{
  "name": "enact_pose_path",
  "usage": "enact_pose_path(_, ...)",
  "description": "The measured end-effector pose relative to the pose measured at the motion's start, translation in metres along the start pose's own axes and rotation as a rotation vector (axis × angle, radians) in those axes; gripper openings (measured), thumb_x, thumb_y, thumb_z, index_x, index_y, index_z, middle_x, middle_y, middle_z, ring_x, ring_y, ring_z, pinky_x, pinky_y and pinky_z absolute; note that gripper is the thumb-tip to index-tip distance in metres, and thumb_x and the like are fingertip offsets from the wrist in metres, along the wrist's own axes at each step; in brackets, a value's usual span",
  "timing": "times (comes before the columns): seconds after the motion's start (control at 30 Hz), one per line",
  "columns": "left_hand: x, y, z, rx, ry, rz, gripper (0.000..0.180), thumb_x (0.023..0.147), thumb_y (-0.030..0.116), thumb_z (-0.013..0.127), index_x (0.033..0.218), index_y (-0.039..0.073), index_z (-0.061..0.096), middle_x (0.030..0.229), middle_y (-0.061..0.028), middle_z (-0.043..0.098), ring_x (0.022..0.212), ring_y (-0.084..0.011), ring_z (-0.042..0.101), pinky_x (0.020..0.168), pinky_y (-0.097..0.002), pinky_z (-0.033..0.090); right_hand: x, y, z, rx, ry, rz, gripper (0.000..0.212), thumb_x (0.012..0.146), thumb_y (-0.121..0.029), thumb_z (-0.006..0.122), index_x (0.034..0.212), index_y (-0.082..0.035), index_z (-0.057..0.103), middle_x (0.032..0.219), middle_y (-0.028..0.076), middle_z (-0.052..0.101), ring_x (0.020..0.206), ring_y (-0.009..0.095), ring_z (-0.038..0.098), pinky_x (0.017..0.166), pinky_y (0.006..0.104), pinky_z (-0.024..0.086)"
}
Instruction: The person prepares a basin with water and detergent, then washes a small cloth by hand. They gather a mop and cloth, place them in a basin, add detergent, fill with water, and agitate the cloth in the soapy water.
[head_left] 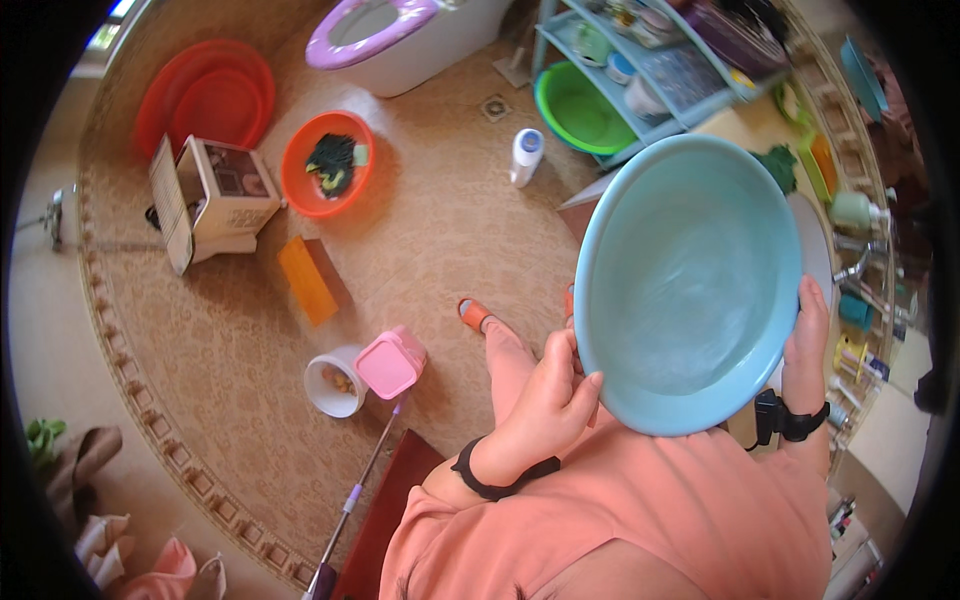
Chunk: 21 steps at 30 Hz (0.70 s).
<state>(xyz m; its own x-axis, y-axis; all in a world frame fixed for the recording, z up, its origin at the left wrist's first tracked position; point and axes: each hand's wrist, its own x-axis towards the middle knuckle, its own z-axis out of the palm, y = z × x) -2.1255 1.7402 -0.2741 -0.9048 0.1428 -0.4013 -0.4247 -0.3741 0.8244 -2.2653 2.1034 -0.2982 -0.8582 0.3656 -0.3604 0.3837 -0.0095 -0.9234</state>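
A large light-blue plastic basin (690, 230) is held up in front of me, tilted so that its inside faces me. Pale streaks show on its bottom; whether they are water or a shine I cannot tell. My left hand (565, 395) grips the rim at the lower left, thumb on the edge and the other fingers curled behind it. On the opposite side my right hand (808, 335) clasps the basin's outer wall, its fingers partly hidden. The basin's near edge is close against my pink clothing.
Right behind the basin runs a sink counter with a tap (855, 265). A blue shelf rack (640, 70) and green basin (580, 105) stand beyond it. On the floor are a white bottle (526, 158), orange basin (295, 170), wooden stool (310, 280), white bin (335, 400) and pink long-handled dustpan (390, 365).
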Motion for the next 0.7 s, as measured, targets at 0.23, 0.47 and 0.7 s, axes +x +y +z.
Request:
enact_pose_path(0.23, -0.055, 0.027, -0.132, 0.013, 0.269, 0.057, 0.026, 0.088, -0.001, 0.044, 0.111, -0.002, 0.032, 0.079, -0.0065, 0.048, 0.049, -0.0079, 0.048, 0.043, -0.0194, 0.039, -0.029, 0.021, 0.181, -0.089, -0.313, -0.042, 0.026, 0.093, -0.019, 0.048, 0.107, 0.001, 0.053, 0.095, 0.006, 0.059, 0.087, 0.013, 0.055, 0.08, 0.0263, 0.044)
enact_pose_path(0.47, -0.069, 0.028, -0.271, -0.131, 0.575, 0.023, 0.026, 0.087, -0.001, 0.043, 0.111, -0.001, 0.033, 0.079, -0.0079, 0.049, 0.049, -0.0094, 0.05, 0.043, -0.0208, 0.041, -0.05, 0.084, 0.388, -0.182, -0.441, -0.151, 0.024, 0.092, -0.02, 0.049, 0.101, 0.001, 0.057, 0.093, 0.005, 0.06, 0.085, 0.012, 0.054, 0.078, 0.025, 0.044)
enact_pose_path(0.7, -0.023, -0.021, -0.422, -0.206, 0.814, 0.013, 0.023, 0.083, -0.002, 0.044, 0.105, 0.0, 0.037, 0.073, -0.0077, 0.051, 0.045, -0.0102, 0.049, 0.037, -0.0194, 0.037, -0.032, 0.177, 0.579, -0.22, -0.623, -0.17, 0.025, 0.092, -0.021, 0.048, 0.096, 0.001, 0.059, 0.09, 0.002, 0.058, 0.081, 0.009, 0.051, 0.075, 0.0237, 0.042)
